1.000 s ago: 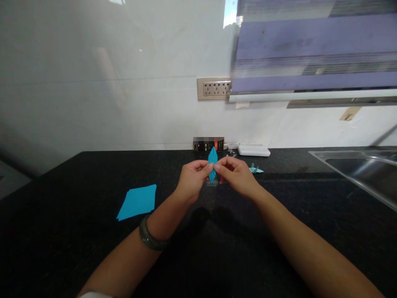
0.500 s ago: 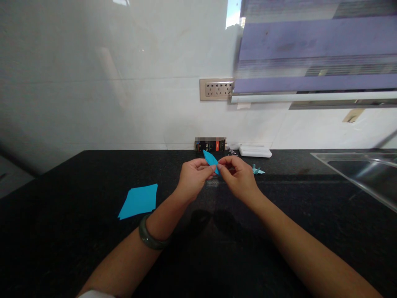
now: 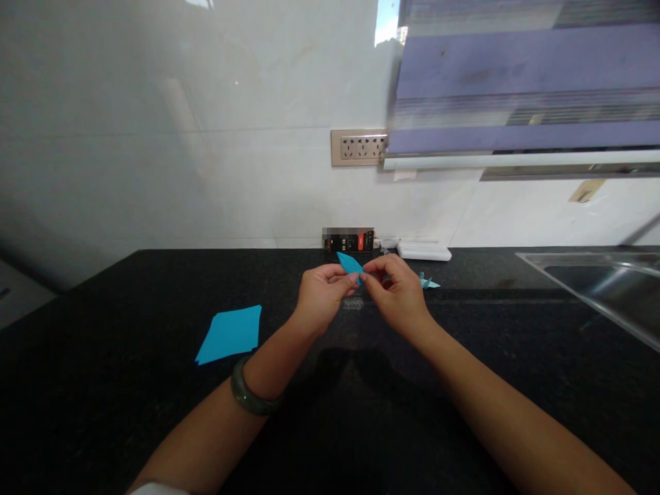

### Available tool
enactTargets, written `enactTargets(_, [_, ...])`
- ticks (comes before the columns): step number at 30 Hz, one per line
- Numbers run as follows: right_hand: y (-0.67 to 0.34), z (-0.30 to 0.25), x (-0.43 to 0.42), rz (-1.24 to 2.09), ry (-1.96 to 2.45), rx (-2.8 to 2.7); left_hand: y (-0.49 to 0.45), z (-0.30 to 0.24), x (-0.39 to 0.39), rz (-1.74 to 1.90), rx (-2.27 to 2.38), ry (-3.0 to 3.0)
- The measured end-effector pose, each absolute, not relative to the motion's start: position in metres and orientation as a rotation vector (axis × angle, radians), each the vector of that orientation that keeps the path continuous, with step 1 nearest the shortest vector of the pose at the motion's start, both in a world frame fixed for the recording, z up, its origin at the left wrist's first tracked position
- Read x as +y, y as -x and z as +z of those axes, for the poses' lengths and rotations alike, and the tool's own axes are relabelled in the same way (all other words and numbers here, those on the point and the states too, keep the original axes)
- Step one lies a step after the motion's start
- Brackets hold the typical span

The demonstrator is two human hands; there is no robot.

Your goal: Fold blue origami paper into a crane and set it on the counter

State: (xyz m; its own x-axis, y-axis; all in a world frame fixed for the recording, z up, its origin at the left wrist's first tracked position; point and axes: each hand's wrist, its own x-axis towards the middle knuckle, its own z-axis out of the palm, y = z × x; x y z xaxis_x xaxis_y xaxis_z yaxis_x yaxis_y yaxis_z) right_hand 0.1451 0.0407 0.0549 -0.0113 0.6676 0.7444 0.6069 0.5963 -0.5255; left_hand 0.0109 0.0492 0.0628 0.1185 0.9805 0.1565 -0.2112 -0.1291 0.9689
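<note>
Both hands meet above the black counter [image 3: 128, 412] near its back edge. My left hand [image 3: 320, 294] and my right hand [image 3: 396, 292] each pinch a narrow folded piece of blue paper [image 3: 349, 262], whose pointed end sticks up and to the left between the fingertips. Its lower part is hidden behind my fingers. A dark bracelet [image 3: 248, 397] circles my left wrist. A finished small blue paper figure [image 3: 427, 282] lies on the counter just right of my right hand.
A stack of flat blue paper sheets [image 3: 230, 333] lies on the counter to the left. A small black device [image 3: 350, 241] and a white flat box [image 3: 423, 251] stand against the wall. A steel sink [image 3: 603, 285] sits at the right.
The folded paper has gone from standing upright between my fingertips to leaning with its point to the upper left. My right hand has shifted slightly over it.
</note>
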Motion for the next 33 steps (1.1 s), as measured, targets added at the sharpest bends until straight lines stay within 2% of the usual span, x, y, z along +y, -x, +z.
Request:
enactTargets(9, [-0.1459, 0.0557, 0.0391, 0.05, 1.066, -1.684, -0.0127, 0.0632, 0.048, 1.324, 0.896, -1.219])
enactTargets(16, [-0.1453, 0.0547, 0.0402, 0.162, 1.107, -1.689, -0.012, 0.0626, 0.0488, 1.313, 0.913, -1.239])
enactTargets(24, [-0.143, 0.0545, 0.0361, -0.164, 1.1, -1.771, -0.0158, 0.0598, 0.048, 1.284, 0.877, -1.229])
enactTargets(33, [-0.141, 0.0488, 0.0356, -0.294, 1.03, -1.797, -0.0171, 0.0596, 0.0459, 1.288, 0.874, -1.289])
